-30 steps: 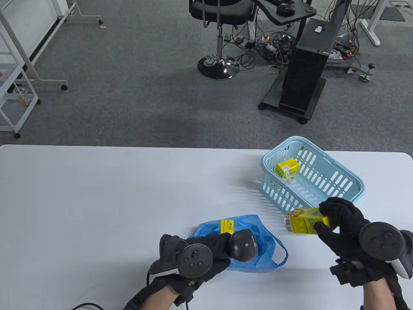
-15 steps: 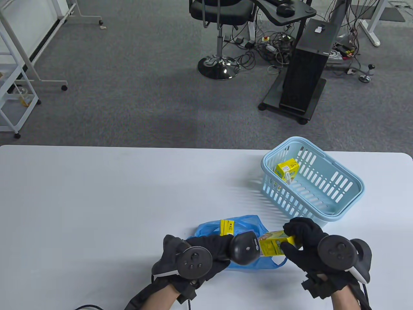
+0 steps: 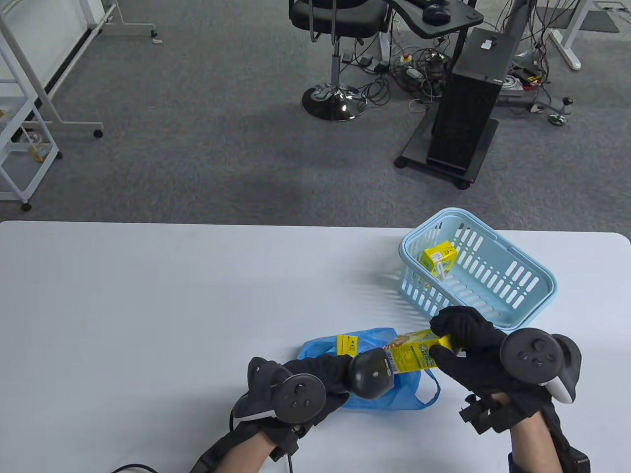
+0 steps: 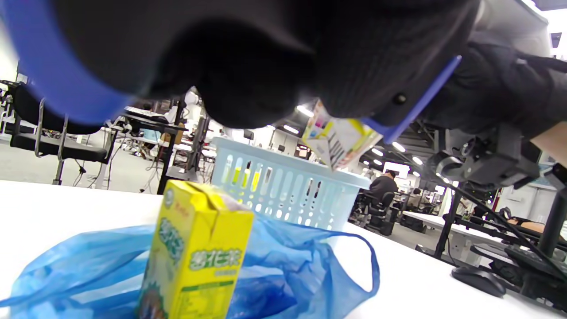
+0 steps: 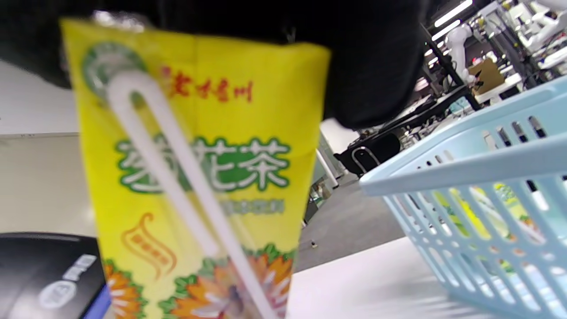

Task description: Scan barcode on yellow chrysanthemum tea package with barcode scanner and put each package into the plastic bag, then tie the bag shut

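My right hand grips a yellow chrysanthemum tea carton, held level over the blue plastic bag; the carton with its white straw fills the right wrist view. Its barcode end touches the head of the black barcode scanner, which my left hand grips by the handle. A second yellow carton sits in the bag; the left wrist view shows that carton upright on the blue bag. A third carton leans inside the light blue basket.
The basket stands at the table's right, just beyond my right hand. The white table stretches left of the bag. The scanner's cable trails off the near edge. Beyond the table lie carpet, an office chair and a computer tower.
My right hand carried the carton from beside the basket leftward over the bag, then lifted it slightly and brought its barcode end against the scanner head. The left hand shifted only slightly.
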